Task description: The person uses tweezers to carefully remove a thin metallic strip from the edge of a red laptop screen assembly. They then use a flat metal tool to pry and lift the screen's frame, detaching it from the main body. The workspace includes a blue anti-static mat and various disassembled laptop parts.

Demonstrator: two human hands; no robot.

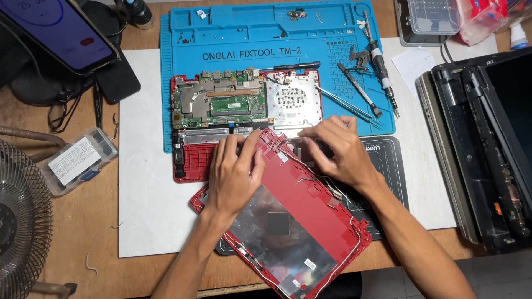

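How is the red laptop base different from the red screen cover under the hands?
The laptop base lies square on the blue mat; the screen cover lies tilted across the desk edge. The base shows a green circuit board; the cover shows a silver lining. Both hands, left and right, rest on the cover. Both are red plastic.

both forearms are bare right up to where they leave view, with no sleeve, cuff, watch or band on either, and the left hand (235,174) and right hand (338,149) wear no gloves or rings, nails cut short.
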